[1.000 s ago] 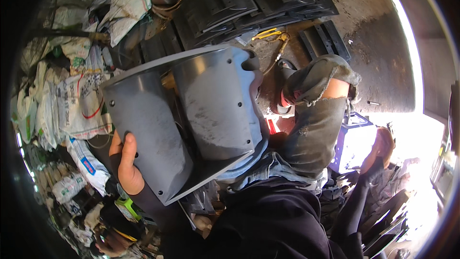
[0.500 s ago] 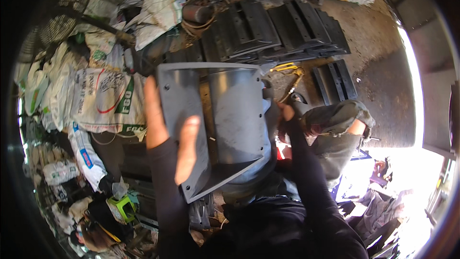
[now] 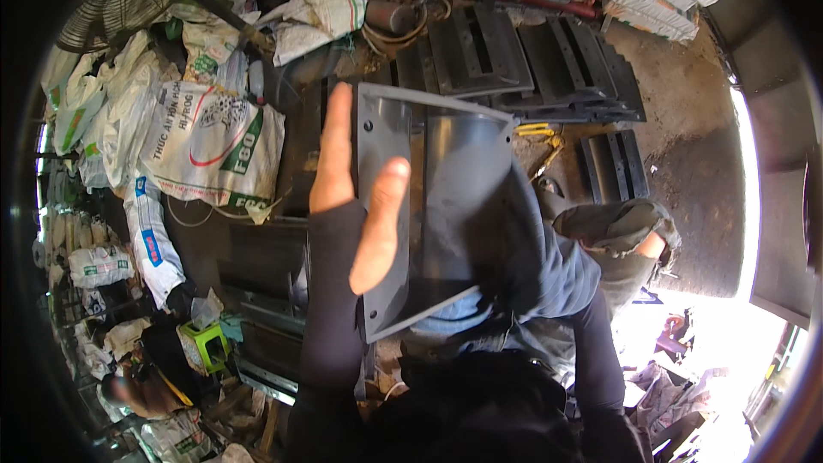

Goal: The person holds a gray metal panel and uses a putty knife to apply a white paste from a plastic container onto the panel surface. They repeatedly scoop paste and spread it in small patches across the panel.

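Observation:
My left hand (image 3: 334,184) grips the left side of a dark grey flanged trough-shaped part (image 3: 467,167). Its thumb lies across the part's near face and its fingers run along the outer edge. The part is tilted over my lap, with a curved hollow and holes in its flanges. Blue denim cloth (image 3: 553,261) covers the part's right side, blurred. My right forearm (image 3: 597,343), in a black sleeve, reaches up to this denim. The right hand itself is hidden there, so its fingers and anything in them do not show.
Similar dark parts (image 3: 480,51) lie stacked on the floor ahead, with a single one (image 3: 613,165) to the right. A yellow-handled tool (image 3: 540,130) lies between. White printed sacks (image 3: 219,141) and a fan (image 3: 120,0) stand left; a small green stool (image 3: 204,347) sits lower left.
The view has shifted, and the part with my left hand now appears farther right. My right hand, visible beside the part before, has drawn back out of sight. Denim now overlaps the part's right side.

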Demonstrator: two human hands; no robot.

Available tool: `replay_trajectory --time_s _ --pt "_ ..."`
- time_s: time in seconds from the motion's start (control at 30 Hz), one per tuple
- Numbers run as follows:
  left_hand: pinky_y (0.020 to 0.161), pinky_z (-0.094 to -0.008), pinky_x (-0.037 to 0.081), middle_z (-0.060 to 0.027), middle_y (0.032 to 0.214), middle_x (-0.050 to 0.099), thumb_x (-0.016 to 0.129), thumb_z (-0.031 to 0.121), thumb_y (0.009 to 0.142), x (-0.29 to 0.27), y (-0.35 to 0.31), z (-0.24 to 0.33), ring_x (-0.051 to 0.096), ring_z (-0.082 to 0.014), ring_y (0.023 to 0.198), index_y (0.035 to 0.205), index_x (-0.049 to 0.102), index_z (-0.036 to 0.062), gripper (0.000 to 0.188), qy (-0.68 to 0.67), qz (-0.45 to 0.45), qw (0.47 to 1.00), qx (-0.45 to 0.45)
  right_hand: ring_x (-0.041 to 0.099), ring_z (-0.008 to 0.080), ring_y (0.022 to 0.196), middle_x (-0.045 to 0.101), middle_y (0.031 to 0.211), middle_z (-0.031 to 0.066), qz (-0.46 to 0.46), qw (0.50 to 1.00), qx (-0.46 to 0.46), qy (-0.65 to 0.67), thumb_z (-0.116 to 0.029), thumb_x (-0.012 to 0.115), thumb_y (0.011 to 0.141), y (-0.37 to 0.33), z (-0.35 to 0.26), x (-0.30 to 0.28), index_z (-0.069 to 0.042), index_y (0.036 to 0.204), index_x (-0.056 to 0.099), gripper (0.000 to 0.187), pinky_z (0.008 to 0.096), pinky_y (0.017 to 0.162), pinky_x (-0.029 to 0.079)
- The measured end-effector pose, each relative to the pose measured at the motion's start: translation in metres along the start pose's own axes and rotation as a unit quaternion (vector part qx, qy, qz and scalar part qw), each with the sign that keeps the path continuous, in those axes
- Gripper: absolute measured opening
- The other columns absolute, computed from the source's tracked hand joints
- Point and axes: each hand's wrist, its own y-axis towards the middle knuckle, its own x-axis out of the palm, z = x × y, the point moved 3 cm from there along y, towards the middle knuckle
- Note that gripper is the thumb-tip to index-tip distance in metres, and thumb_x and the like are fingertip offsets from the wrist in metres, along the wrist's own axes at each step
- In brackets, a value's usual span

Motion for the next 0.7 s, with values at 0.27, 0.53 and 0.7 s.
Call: replay_trajectory --time_s 0.27,0.53,0.7 --pt "0.112 -0.0334 0.032 -0.0163 0.146 0.046 0.056 0.016 0.099 0.020 -0.001 -0.006 0.044 -0.0216 0.133 0.152 0.028 -0.0002 0.062 -0.065 -0.028 0.995 -0.069 0.057 0.0333 0.101 0.062 0.115 0.0114 0.007 0.872 -0.317 -0.374 -0.018 0.064 0.073 0.028 -0.061 0.112 -0.006 0.106 0.062 0.036 0.0433 0.090 0.045" --pt "0.109 -0.0335 0.034 -0.0133 0.139 0.051 0.057 0.025 0.101 0.027 -0.005 0.000 0.049 -0.0204 0.126 0.149 0.034 -0.0028 0.060 -0.045 -0.007 0.995 -0.083 0.057 0.0336 0.099 0.062 0.113 0.0094 0.000 0.853 -0.371 -0.369 -0.018 0.074 0.066 0.075 -0.047 0.090 -0.010 0.101 0.065 0.037 0.0444 0.090 0.044" --pt "0.109 -0.0334 0.034 -0.0137 0.139 0.051 0.054 0.031 0.102 0.024 -0.001 -0.001 0.048 -0.0202 0.127 0.148 0.036 -0.0036 0.060 -0.035 -0.015 0.997 -0.066 0.058 0.0300 0.112 0.057 0.125 0.0141 -0.077 0.993 -0.010 0.092 -0.028 0.071 0.080 0.043 -0.019 0.096 -0.009 0.120 0.058 0.046 0.0417 0.099 0.047"
